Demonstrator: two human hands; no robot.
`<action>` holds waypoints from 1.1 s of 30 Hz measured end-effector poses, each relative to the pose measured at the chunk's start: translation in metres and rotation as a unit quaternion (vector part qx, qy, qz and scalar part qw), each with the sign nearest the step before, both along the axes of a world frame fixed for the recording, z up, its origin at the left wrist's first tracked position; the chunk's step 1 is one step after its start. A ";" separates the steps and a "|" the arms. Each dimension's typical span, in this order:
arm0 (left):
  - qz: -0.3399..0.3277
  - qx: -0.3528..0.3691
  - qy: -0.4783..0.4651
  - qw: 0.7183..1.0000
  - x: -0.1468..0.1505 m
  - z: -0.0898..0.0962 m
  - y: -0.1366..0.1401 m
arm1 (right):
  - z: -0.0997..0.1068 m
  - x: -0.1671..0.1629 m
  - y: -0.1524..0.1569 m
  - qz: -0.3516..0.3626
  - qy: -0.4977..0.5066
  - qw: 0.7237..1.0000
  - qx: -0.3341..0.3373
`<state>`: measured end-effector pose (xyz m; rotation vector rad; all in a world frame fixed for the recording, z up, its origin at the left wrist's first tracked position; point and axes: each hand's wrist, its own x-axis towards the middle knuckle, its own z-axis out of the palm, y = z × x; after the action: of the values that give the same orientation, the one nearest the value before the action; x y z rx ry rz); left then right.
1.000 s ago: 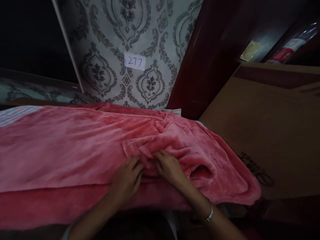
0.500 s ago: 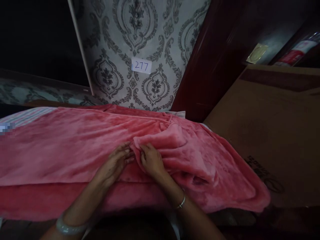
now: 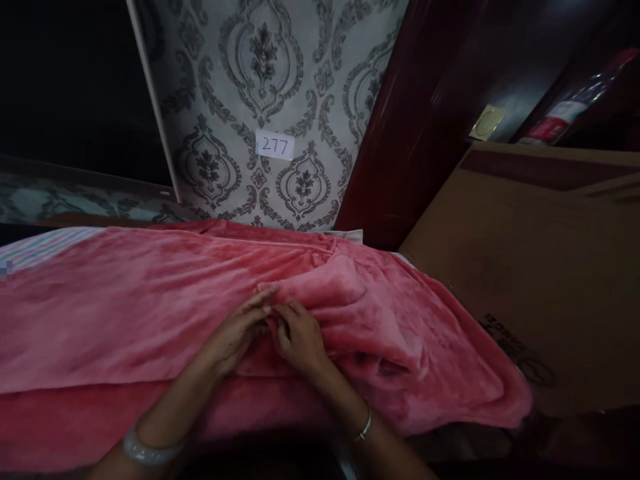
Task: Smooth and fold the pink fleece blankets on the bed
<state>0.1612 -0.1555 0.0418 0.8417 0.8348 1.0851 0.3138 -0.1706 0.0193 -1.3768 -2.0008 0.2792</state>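
A pink plush blanket (image 3: 150, 307) is spread across the surface before me, with bunched folds in its middle and right part. My left hand (image 3: 240, 333) reaches in from the left, its thumb and fingers closing on the raised edge of a fold. Right beside it, my right hand (image 3: 300, 337) pinches the same edge between thumb and bent fingers. The two hands' fingertips meet there, so the bit of cloth between them is mostly hidden. A bracelet circles each wrist.
A large cardboard box (image 3: 540, 253) stands at the right, with a red-labelled bottle (image 3: 555, 123) behind it. A dark screen (image 3: 80, 87) is at upper left. A paper marked 277 (image 3: 275, 145) sticks to the patterned wall. Striped cloth (image 3: 55, 243) shows at far left.
My left hand has closed in on the fold's edge, and its fingertips now meet my right hand's. The raised fold corner has dropped between the fingers. The camera view has shifted slightly.
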 end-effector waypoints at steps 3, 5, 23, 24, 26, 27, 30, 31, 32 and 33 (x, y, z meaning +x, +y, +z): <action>-0.012 0.010 0.029 0.999 0.004 0.009 -0.001 | 0.003 -0.002 -0.009 -0.028 0.017 0.999 0.008; -0.002 0.020 0.035 0.999 0.010 0.020 0.000 | 0.006 -0.001 -0.015 -0.061 0.007 0.998 0.010; -0.058 0.559 0.415 0.716 0.083 -0.055 0.026 | 0.174 0.408 0.040 -0.486 0.202 0.848 0.063; -0.049 0.585 0.436 0.682 0.082 -0.070 0.026 | 0.162 0.417 0.036 -0.504 0.198 0.838 0.058; -0.033 0.622 0.467 0.627 0.079 -0.089 0.025 | 0.138 0.429 0.031 -0.524 0.196 0.827 0.048; -0.027 0.633 0.476 0.610 0.077 -0.093 0.026 | 0.127 0.432 0.031 -0.528 0.196 0.825 0.043; -0.075 0.641 0.469 0.603 0.077 -0.083 0.035 | 0.108 0.430 0.042 -0.505 0.198 0.839 0.040; -0.108 0.630 0.459 0.618 0.080 -0.072 0.041 | 0.107 0.425 0.048 -0.488 0.199 0.849 0.042; -0.137 0.611 0.447 0.639 0.087 -0.058 0.049 | 0.108 0.419 0.054 -0.470 0.200 0.859 0.044; -0.153 0.588 0.434 0.665 0.096 -0.042 0.057 | 0.112 0.410 0.059 -0.448 0.199 0.870 0.048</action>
<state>0.2575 -0.0980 -0.0002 2.6608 0.5927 0.7830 0.7241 -0.1113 0.1313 -1.8368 -0.8837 0.0205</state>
